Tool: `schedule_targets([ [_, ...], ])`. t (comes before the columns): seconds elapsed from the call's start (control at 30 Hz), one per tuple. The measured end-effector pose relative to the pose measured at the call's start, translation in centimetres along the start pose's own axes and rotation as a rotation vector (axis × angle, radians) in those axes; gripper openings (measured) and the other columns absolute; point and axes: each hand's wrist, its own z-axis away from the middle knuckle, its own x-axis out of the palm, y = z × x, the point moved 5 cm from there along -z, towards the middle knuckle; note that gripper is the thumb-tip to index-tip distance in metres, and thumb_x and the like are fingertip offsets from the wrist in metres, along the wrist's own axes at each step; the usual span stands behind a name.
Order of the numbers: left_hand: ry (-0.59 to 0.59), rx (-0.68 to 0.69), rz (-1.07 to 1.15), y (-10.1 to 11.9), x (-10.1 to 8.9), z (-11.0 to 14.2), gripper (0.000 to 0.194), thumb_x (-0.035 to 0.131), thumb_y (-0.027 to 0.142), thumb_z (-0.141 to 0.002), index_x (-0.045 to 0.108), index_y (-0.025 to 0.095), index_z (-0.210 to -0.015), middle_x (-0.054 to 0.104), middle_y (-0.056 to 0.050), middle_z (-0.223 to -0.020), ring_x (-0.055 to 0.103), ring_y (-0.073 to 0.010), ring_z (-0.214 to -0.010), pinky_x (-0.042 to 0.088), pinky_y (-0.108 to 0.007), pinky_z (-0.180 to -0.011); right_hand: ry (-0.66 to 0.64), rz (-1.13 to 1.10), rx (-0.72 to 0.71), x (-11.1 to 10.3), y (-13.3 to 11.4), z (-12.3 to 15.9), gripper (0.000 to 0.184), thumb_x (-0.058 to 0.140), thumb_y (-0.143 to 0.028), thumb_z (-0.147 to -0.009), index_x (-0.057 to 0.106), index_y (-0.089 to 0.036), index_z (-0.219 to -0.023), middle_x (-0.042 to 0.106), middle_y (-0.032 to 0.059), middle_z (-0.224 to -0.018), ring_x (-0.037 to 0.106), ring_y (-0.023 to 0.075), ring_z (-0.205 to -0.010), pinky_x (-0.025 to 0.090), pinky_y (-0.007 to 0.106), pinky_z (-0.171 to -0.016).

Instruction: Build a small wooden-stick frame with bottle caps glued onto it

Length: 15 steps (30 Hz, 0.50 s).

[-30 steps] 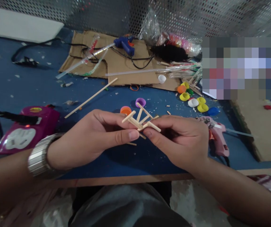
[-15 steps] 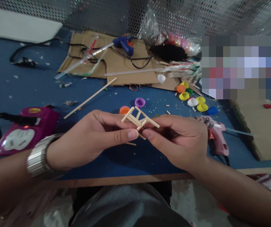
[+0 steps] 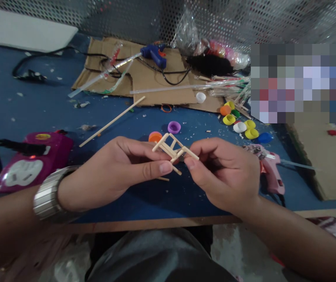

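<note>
A small frame glued from thin wooden sticks [image 3: 172,149] is held between both hands above the blue table [image 3: 38,109]. My left hand [image 3: 112,172], with a metal watch at the wrist, pinches its left side between thumb and fingers. My right hand [image 3: 223,172] pinches the right end with curled fingers. An orange cap [image 3: 155,136] and a purple cap [image 3: 174,127] lie on the table just behind the frame. A short loose stick piece [image 3: 163,179] lies under my left thumb.
A pink glue gun [image 3: 269,168] lies right of my right hand. A magenta power strip [image 3: 29,160] sits at the left. A long wooden stick [image 3: 112,121], cardboard [image 3: 144,78] with a blue glue gun [image 3: 155,55], and several coloured caps [image 3: 241,121] lie farther back.
The stick frame has been turned and tilted slightly between my fingers. My right hand's fingers have curled in and shifted their grip on its right end.
</note>
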Motion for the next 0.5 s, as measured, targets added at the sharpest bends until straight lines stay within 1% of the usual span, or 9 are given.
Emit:
schedule_targets([
  [0.07,0.03,-0.013,0.023,-0.13,-0.12,0.03,0.003,0.093,0.032,-0.086,0.092,0.031,-0.084,0.089,-0.001,-0.105,0.081,-0.0171,-0.094,0.064,-0.022,-0.087,0.01,-0.024,0.013,-0.07,0.22,0.13,0.007,0.077,-0.021,-0.1,0.074,-0.024,-0.094,0.066,-0.0062,-0.067,0.054,0.0073,-0.052,0.041,0.022,-0.047],
  [0.13,0.055,-0.019,0.042,-0.18,-0.26,0.05,0.006,0.096,0.034,-0.083,0.091,0.031,-0.082,0.089,-0.002,-0.102,0.08,-0.0171,-0.092,0.065,-0.022,-0.084,0.018,-0.036,0.011,-0.1,0.34,0.21,0.006,0.077,-0.022,-0.101,0.074,-0.024,-0.097,0.067,-0.0055,-0.07,0.055,0.0077,-0.053,0.041,0.023,-0.048],
  [0.27,0.084,-0.033,0.069,-0.24,-0.54,0.07,0.011,0.099,0.039,-0.081,0.092,0.031,-0.084,0.089,-0.002,-0.097,0.08,-0.0161,-0.087,0.064,-0.02,-0.079,0.001,-0.062,0.01,-0.05,0.39,0.28,0.005,0.074,-0.023,-0.104,0.071,-0.025,-0.1,0.065,-0.0053,-0.071,0.054,0.0083,-0.054,0.039,0.024,-0.047],
  [0.33,0.092,-0.037,0.089,-0.21,-0.61,0.05,0.013,0.1,0.041,-0.081,0.092,0.031,-0.085,0.088,-0.001,-0.095,0.079,-0.0142,-0.085,0.063,-0.017,-0.079,-0.028,-0.088,0.008,-0.01,0.31,0.3,0.006,0.07,-0.021,-0.105,0.069,-0.025,-0.1,0.063,-0.0057,-0.07,0.052,0.0082,-0.053,0.038,0.025,-0.046],
  [0.4,0.096,-0.028,0.116,-0.05,-0.59,0.01,0.013,0.1,0.042,-0.08,0.092,0.032,-0.084,0.088,0.001,-0.093,0.078,-0.0118,-0.084,0.062,-0.015,-0.08,-0.051,-0.091,-0.005,-0.05,0.18,0.3,0.008,0.067,-0.018,-0.104,0.066,-0.025,-0.1,0.063,-0.0054,-0.071,0.053,0.0087,-0.054,0.04,0.026,-0.048],
  [0.5,0.113,-0.003,0.139,0.26,-0.54,-0.05,0.015,0.102,0.042,-0.079,0.092,0.031,-0.081,0.086,0.002,-0.09,0.074,-0.0095,-0.082,0.06,-0.013,-0.08,-0.049,-0.072,-0.013,-0.32,0.14,0.31,0.01,0.065,-0.018,-0.104,0.064,-0.025,-0.097,0.063,-0.0037,-0.073,0.055,0.011,-0.057,0.042,0.028,-0.05],
])
